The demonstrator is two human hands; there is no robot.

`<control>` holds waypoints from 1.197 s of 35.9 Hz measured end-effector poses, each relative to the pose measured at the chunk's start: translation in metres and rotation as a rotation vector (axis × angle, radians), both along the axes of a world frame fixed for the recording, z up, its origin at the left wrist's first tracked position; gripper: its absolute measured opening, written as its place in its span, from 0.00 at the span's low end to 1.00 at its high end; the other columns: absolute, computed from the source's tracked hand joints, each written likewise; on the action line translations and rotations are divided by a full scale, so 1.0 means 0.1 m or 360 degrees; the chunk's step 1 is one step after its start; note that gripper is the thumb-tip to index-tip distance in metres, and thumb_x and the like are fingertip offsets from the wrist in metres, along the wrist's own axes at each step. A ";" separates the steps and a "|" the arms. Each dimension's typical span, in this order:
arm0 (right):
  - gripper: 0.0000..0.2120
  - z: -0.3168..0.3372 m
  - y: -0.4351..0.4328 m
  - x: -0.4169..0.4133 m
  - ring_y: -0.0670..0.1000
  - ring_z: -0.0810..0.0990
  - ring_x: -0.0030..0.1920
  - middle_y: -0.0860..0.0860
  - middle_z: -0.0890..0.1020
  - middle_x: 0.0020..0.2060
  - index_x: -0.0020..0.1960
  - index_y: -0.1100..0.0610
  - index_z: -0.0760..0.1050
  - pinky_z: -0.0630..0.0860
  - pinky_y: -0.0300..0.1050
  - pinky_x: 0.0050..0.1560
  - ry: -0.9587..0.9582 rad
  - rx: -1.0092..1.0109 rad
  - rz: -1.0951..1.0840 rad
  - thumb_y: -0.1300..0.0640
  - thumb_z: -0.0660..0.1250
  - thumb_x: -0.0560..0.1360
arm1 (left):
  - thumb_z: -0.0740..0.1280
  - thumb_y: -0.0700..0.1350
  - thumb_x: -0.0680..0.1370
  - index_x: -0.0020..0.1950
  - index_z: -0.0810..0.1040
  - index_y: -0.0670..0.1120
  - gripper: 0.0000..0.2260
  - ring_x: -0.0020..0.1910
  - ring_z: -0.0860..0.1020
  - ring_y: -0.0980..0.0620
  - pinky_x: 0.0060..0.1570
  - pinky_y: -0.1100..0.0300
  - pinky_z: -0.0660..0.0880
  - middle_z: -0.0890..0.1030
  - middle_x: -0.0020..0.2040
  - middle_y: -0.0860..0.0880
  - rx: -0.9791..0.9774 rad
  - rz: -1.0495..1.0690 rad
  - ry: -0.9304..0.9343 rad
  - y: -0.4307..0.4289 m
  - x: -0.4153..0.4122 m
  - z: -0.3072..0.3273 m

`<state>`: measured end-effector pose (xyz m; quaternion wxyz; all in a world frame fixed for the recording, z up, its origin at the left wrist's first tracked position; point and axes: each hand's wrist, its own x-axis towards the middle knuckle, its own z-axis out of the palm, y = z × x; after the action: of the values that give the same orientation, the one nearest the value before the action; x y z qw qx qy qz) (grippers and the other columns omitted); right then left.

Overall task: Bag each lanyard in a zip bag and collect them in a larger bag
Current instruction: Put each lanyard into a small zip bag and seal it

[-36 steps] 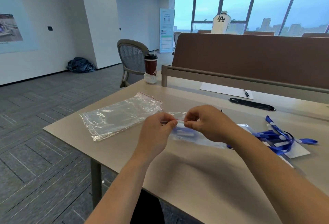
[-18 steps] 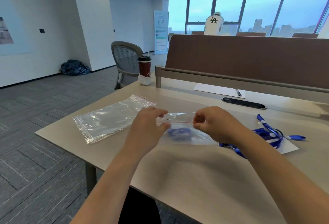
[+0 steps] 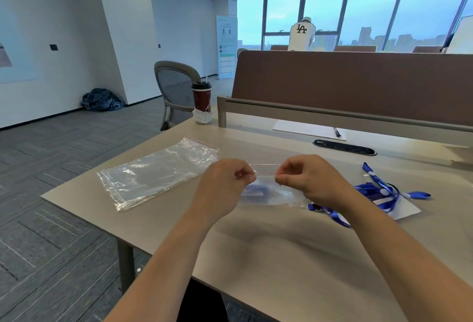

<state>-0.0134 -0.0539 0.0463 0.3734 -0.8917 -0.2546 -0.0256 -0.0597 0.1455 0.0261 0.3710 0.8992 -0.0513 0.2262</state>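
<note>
1. Pinching the small zip bag (image 3: pixel 271 195) by its red-lined top edge, the fingers (image 3: pixel 243 174) of the left hand (image 3: pixel 222 183) and right hand (image 3: pixel 307 181) curl at either end.
2. A blue lanyard (image 3: pixel 253 190) sits inside the bag, over the worktop (image 3: pixel 268 245).
3. The larger bag (image 3: pixel 156 170) lies flat to the left, and loose lanyards (image 3: pixel 378 191) lie to the right.

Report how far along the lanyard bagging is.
Done: one blue lanyard sits inside the small zip bag. In hand: the left hand and right hand pinch its red-lined zip strip, apparently sealing it. To do: loose lanyards lie on the table at right, and the larger bag lies flat, apparently empty.
</note>
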 end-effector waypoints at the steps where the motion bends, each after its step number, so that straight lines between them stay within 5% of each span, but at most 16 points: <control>1: 0.03 -0.02 -0.05 0.01 0.44 0.81 0.42 0.46 0.84 0.40 0.46 0.52 0.82 0.73 0.34 0.42 0.0045 0.0064 -0.0009 0.54 0.71 0.76 | 0.70 0.41 0.76 0.42 0.84 0.46 0.04 0.42 0.78 0.55 0.45 0.65 0.72 0.81 0.38 0.55 -0.0024 -0.0009 0.0006 -0.01 0.00 0.00; 6: 0.03 -0.09 -0.16 -0.02 0.39 0.81 0.38 0.45 0.85 0.38 0.45 0.51 0.83 0.73 0.33 0.42 0.0182 0.0260 -0.0014 0.55 0.71 0.76 | 0.70 0.41 0.76 0.42 0.83 0.46 0.04 0.43 0.78 0.56 0.46 0.64 0.73 0.80 0.38 0.57 -0.0039 -0.0028 0.0011 -0.03 0.00 -0.02; 10: 0.05 -0.13 -0.25 -0.03 0.57 0.82 0.44 0.49 0.86 0.39 0.45 0.54 0.84 0.79 0.54 0.48 0.0261 0.0378 -0.0061 0.54 0.71 0.76 | 0.71 0.40 0.75 0.41 0.83 0.48 0.05 0.45 0.79 0.54 0.51 0.56 0.76 0.82 0.40 0.55 -0.0095 -0.0020 0.0017 0.01 0.01 -0.07; 18: 0.07 -0.19 -0.21 0.01 0.46 0.81 0.38 0.50 0.86 0.37 0.44 0.58 0.83 0.76 0.40 0.43 0.0289 0.0668 -0.0226 0.54 0.72 0.74 | 0.70 0.41 0.76 0.42 0.84 0.48 0.04 0.44 0.79 0.54 0.50 0.56 0.76 0.83 0.41 0.53 -0.0153 0.0039 0.0081 0.00 0.01 -0.04; 25: 0.05 -0.20 -0.20 0.03 0.51 0.83 0.42 0.49 0.86 0.38 0.44 0.55 0.82 0.78 0.43 0.46 0.0200 0.0653 -0.0254 0.55 0.71 0.76 | 0.74 0.46 0.74 0.50 0.83 0.51 0.06 0.44 0.80 0.57 0.48 0.62 0.74 0.83 0.42 0.54 -0.0239 0.0114 0.0069 0.08 0.01 -0.08; 30: 0.06 -0.19 -0.26 0.03 0.51 0.81 0.42 0.51 0.85 0.39 0.44 0.56 0.82 0.78 0.44 0.45 0.0171 0.0699 -0.0319 0.54 0.71 0.75 | 0.75 0.45 0.74 0.46 0.80 0.49 0.05 0.42 0.79 0.58 0.41 0.65 0.72 0.82 0.42 0.54 -0.0350 0.0321 0.0051 0.28 -0.04 -0.14; 40: 0.11 -0.19 -0.20 -0.04 0.53 0.79 0.34 0.48 0.84 0.37 0.45 0.58 0.80 0.79 0.49 0.40 -0.0022 0.0407 -0.0394 0.52 0.65 0.79 | 0.70 0.42 0.77 0.41 0.80 0.44 0.05 0.27 0.70 0.56 0.34 0.58 0.68 0.85 0.39 0.48 -0.0753 0.0326 0.0177 0.44 -0.16 -0.23; 43: 0.10 -0.14 -0.16 -0.05 0.52 0.83 0.33 0.50 0.85 0.39 0.47 0.59 0.77 0.81 0.49 0.39 0.0039 0.0522 -0.0398 0.53 0.64 0.80 | 0.66 0.40 0.80 0.46 0.74 0.40 0.05 0.26 0.75 0.50 0.30 0.58 0.74 0.86 0.41 0.47 -0.0989 0.0227 0.0167 0.40 -0.19 -0.15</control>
<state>-0.0180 -0.0700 0.0320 0.5106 -0.8438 -0.1299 -0.1019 -0.0789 0.1852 0.0115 0.6131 0.7547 0.1024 0.2098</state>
